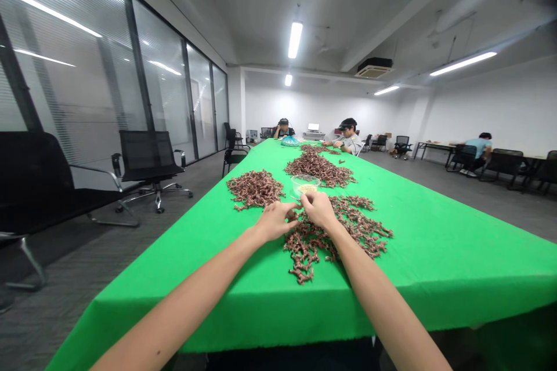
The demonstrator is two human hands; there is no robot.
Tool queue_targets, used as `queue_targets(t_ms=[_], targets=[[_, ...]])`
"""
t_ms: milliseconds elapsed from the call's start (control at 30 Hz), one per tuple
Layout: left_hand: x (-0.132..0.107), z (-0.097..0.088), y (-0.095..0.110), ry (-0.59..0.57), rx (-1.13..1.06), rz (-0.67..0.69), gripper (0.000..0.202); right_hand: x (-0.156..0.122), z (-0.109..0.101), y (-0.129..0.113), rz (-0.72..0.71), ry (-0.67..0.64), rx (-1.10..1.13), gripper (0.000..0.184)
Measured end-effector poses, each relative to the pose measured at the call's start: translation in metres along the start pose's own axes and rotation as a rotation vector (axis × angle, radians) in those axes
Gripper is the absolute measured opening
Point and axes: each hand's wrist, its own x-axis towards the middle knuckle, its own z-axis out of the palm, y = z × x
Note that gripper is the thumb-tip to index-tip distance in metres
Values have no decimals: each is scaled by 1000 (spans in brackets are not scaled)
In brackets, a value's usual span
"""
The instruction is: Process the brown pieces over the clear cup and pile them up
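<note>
My left hand (pixel 275 221) is curled at the near side of a clear plastic bowl, thumb and fingers closed around what looks like a small brown knobbly piece (pixel 291 216). Touching or almost touching it, my right hand (pixel 319 209) pinches with thumb and forefinger; whatever lies in that pinch is too small to make out. Just beyond the hands stands the clear bowl (pixel 294 182), holding pale yellowish bits (pixel 307 188). Under and right of my right hand spreads a loose heap of reddish-brown, twisted, knobbly pieces (pixel 359 229).
On the green cloth-covered table (pixel 209 243) lie a left heap (pixel 256 188) and a larger far heap (pixel 322 168) of the same pieces. A blue bag (pixel 289 141) and two people sit at the far end. Black chairs (pixel 148 156) line the left side.
</note>
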Motion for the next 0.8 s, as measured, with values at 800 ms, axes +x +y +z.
queue_targets(t_ms=[800], targets=[[1, -1, -1, -53, 79, -57, 28, 0, -2, -1, 10, -25, 0, 42]])
